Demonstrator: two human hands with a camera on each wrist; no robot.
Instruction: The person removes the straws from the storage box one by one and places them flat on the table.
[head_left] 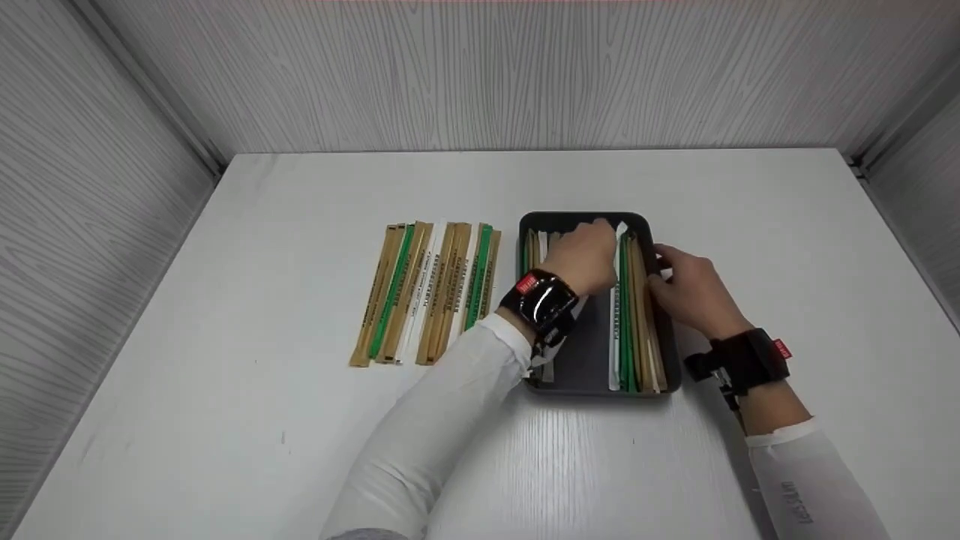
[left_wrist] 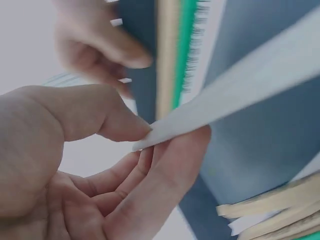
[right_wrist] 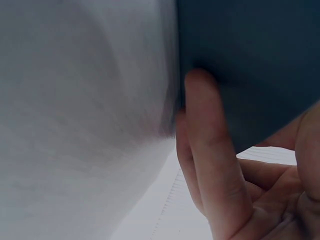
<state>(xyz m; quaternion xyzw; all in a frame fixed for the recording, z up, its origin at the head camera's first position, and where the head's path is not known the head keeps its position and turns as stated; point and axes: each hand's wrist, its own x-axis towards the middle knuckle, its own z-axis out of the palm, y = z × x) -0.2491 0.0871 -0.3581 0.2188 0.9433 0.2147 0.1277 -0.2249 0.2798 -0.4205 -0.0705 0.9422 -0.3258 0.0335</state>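
A slim white paper-wrapped stick (left_wrist: 225, 100) is pinched between the thumb and fingers of my left hand (head_left: 586, 255), which is over the dark rectangular tray (head_left: 581, 352). In the left wrist view the stick slants up and right above the tray floor. My right hand (head_left: 697, 291) holds the tray at its right wall. In the right wrist view its extended fingers (right_wrist: 212, 135) touch the outside of that wall, with the thumb near the rim. Inside the tray, white, green and brown wrapped sticks (head_left: 634, 330) line the right side. More lie along the left side, partly covered by my left arm.
On the table left of the tray lies a row of brown, green and white wrapped sticks (head_left: 427, 292), side by side. My left forearm passes over the row's lower right end. Grey wood-grain panels (head_left: 480, 75) border the white table (head_left: 225, 420) at the back and sides.
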